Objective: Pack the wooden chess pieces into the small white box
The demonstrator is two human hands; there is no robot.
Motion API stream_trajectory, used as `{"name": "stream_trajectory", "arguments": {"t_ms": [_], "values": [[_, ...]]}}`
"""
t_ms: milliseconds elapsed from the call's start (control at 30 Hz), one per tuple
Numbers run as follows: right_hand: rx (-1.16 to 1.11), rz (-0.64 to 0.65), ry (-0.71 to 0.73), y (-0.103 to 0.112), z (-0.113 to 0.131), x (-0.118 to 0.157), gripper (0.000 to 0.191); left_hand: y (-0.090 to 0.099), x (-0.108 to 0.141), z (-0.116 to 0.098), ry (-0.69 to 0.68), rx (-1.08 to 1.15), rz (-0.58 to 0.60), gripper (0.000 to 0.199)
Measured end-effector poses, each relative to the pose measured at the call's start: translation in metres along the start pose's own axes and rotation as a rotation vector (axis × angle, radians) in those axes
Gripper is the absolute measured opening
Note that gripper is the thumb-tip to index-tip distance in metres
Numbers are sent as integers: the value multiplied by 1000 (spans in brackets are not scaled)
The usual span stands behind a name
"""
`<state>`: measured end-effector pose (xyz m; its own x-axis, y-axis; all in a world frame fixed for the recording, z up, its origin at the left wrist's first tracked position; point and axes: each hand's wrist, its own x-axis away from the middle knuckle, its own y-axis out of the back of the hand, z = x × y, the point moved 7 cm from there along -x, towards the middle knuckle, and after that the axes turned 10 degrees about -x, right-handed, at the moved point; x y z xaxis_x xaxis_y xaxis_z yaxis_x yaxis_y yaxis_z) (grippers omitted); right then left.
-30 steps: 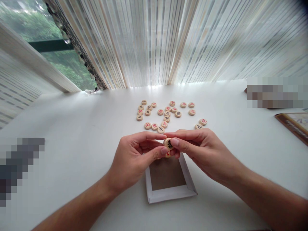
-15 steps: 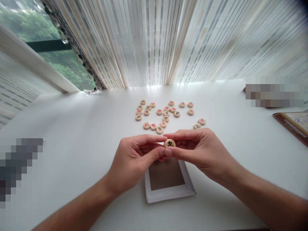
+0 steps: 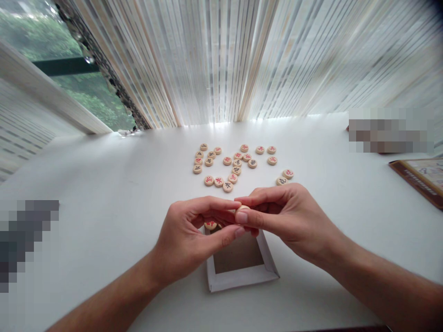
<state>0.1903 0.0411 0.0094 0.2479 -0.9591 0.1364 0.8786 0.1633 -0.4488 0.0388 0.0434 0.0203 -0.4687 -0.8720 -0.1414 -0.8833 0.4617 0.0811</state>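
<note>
My right hand (image 3: 284, 212) pinches a round wooden piece (image 3: 242, 210) between thumb and fingers, over a shallow white-edged box (image 3: 242, 277) with a brown inside. Curved beside it, my left hand (image 3: 197, 230) touches or nearly touches the same piece with its fingertips, and its thumb is lowered apart from the index finger. Between the left thumb and fingers shows another piece with a red character (image 3: 210, 224); whether it is held or lies behind the hand I cannot tell. Several wooden pieces with red or black characters (image 3: 227, 186) lie beyond the hands.
The white table (image 3: 104, 184) reaches back to striped curtains (image 3: 214, 60). A brown-edged flat item (image 3: 418, 182) lies at the right edge. Blurred-out objects sit at the far right and at the left. Two pieces (image 3: 288, 174) lie just beyond my right hand.
My left thumb has moved down, opening a gap to its index finger. The held piece has tilted, and its black character is now hidden. A red-marked piece has come into view.
</note>
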Motion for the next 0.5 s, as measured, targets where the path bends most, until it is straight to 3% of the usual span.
{"name": "stream_trajectory", "arguments": {"t_ms": [267,500], "values": [[105,55,136,-8,9,6,25,2,0,0,13,79,-57,30],[264,75,331,-9,21,11,23,10,3,-2,-54,-26,-158,34]]}}
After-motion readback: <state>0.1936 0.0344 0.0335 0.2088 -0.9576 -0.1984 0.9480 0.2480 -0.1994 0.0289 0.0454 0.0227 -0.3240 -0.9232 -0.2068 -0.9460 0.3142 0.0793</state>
